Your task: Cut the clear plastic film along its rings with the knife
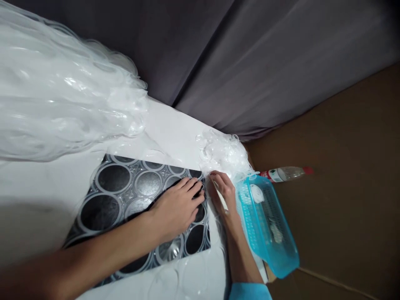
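A translucent plastic sheet with large round rings (pixel 123 199) lies over a black board (pixel 100 211) on the white table. My left hand (pixel 179 204) rests palm down on it near the board's right side, fingers stretched out and slightly apart. Just past the board's right edge is my right hand (pixel 227 193), its fingers curled and thumb and fingertips close together. Whatever is between those fingertips is too small or hidden to make out. More clear sheet with faint circles (pixel 195 275) spreads over the table in front of the board.
At the far left, a big heap of translucent ringed sheets (pixel 65 96) is piled up. A tangle of clear scraps (pixel 223 152) sits behind my right hand. To the right are a blue plastic basket (pixel 289 250) with small white items and a bottle (pixel 290 173). A grey curtain (pixel 250 71) hangs behind.
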Demonstrator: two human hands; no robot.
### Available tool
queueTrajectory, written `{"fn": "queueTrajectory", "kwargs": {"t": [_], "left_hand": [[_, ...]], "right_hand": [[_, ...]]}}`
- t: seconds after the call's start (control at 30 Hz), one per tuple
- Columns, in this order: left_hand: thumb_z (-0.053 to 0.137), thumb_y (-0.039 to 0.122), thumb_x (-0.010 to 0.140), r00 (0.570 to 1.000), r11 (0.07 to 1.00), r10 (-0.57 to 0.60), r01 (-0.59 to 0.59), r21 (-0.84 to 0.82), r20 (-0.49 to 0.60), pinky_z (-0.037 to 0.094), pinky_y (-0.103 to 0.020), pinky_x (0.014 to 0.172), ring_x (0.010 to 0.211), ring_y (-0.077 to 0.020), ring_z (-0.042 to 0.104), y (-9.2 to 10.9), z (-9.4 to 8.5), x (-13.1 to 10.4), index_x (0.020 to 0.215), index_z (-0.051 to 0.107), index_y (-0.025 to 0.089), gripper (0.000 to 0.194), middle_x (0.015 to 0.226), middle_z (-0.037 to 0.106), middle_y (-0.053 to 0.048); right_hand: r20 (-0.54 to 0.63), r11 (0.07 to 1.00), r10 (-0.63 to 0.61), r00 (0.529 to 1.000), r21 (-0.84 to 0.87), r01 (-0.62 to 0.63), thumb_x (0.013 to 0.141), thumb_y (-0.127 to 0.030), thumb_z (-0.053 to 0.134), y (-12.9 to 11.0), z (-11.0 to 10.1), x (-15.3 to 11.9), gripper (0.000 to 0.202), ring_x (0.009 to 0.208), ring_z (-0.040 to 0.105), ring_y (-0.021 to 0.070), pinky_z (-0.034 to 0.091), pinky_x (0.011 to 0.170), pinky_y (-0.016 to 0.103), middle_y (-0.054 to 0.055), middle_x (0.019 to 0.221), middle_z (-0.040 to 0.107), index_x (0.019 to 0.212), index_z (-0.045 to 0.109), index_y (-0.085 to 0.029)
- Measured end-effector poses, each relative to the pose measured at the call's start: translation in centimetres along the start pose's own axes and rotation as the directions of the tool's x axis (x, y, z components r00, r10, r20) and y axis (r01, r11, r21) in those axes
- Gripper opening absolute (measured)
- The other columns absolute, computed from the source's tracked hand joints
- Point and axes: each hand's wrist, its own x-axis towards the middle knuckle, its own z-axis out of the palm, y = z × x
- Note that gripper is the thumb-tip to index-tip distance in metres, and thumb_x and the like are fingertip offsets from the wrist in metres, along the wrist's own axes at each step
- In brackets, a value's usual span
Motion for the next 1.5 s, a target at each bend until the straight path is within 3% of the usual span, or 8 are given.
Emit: {"fn": "queueTrajectory", "kwargs": {"t": [0.13,0.33,0.47,0.63,0.8,1.0,1.2,1.5], "left_hand": [[0.052,0.039,0.113,1.000,1.000,-0.004,0.004,0.017,-0.007,0.034,-0.049,0.129,0.153,-0.0318,0.051,0.1,0.4,-0.3,0.147,0.067,0.017,0.044,0.161,0.062,-0.013],[0.051,0.042,0.113,1.000,0.998,0.002,0.000,0.058,-0.021,0.032,-0.050,0.130,0.154,-0.0318,0.051,0.1,1.3,-0.5,0.151,0.065,0.017,0.048,0.163,0.061,-0.012],[0.051,0.045,0.113,0.999,0.991,0.026,-0.021,0.136,-0.036,0.030,-0.052,0.131,0.153,-0.0328,0.053,0.5,1.5,-0.6,0.153,0.065,0.016,0.051,0.163,0.061,-0.014],[0.055,0.046,0.112,0.994,0.984,0.086,-0.075,0.164,-0.062,0.030,-0.053,0.131,0.150,-0.0325,0.056,0.6,-0.5,-1.9,0.155,0.063,0.016,0.053,0.161,0.063,-0.017],[0.057,0.042,0.110,0.999,0.981,0.030,-0.024,0.193,-0.028,0.032,-0.051,0.131,0.153,-0.0335,0.053,-1.1,-4.3,-5.3,0.155,0.063,0.015,0.053,0.164,0.059,-0.017],[0.043,0.036,0.115,0.987,0.956,-0.162,0.158,0.247,-0.002,0.033,-0.056,0.131,0.156,-0.0372,0.050,-3.3,-6.5,-8.8,0.159,0.057,0.009,0.053,0.162,0.058,-0.023],[0.044,0.039,0.114,0.988,0.960,-0.144,0.154,0.235,-0.061,0.031,-0.054,0.134,0.162,-0.0361,0.043,-4.2,-5.1,-10.9,0.162,0.054,0.010,0.057,0.169,0.052,-0.021],[0.044,0.040,0.114,0.982,0.964,-0.183,0.189,0.187,-0.049,0.033,-0.054,0.132,0.161,-0.0378,0.044,-4.3,-4.9,-10.8,0.163,0.052,0.011,0.058,0.170,0.050,-0.021]], "right_hand": [[-0.315,0.989,0.084,0.945,-0.089,-0.118,0.108,-0.033,0.059,2.2,-0.2,1.1,0.023,0.095,0.075,0.0272,0.058,0.087,0.040,0.011,0.110,0.080,0.098,0.076,-0.021],[-0.547,0.905,0.064,0.834,-0.320,-0.279,0.105,-0.039,0.063,4.9,-6.1,3.9,0.026,0.094,0.074,0.0286,0.052,0.088,0.040,0.013,0.104,0.081,0.098,0.078,-0.019],[-0.380,0.790,0.235,0.895,-0.462,-0.404,0.101,-0.036,0.064,4.5,-8.5,4.5,0.022,0.083,0.070,0.0264,0.045,0.072,0.034,0.012,0.100,0.081,0.097,0.079,-0.020],[-0.322,0.710,0.292,0.900,-0.557,-0.430,0.100,-0.033,0.067,1.8,-7.1,4.7,0.019,0.077,0.066,0.0244,0.036,0.064,0.033,0.012,0.101,0.079,0.090,0.078,-0.021],[-0.051,0.994,0.084,0.995,-0.067,-0.087,0.104,-0.039,0.070,-3.6,-4.0,6.5,0.025,0.082,0.069,0.0230,0.051,0.073,0.035,0.010,0.103,0.078,0.087,0.077,-0.022],[0.222,0.866,-0.167,0.961,0.499,0.035,0.101,-0.039,0.080,-9.9,1.8,9.3,0.018,0.100,0.077,0.0244,0.059,0.094,0.041,0.007,0.105,0.081,0.092,0.080,-0.024],[0.261,0.780,-0.170,0.950,0.625,-0.032,0.097,-0.042,0.085,-10.4,5.9,10.4,0.021,0.102,0.077,0.0245,0.061,0.095,0.041,0.009,0.106,0.081,0.093,0.081,-0.022],[0.250,0.783,-0.150,0.957,0.621,-0.040,0.101,-0.038,0.080,-10.6,6.3,10.0,0.016,0.102,0.077,0.0245,0.062,0.098,0.043,0.008,0.104,0.081,0.096,0.081,-0.024]]}}
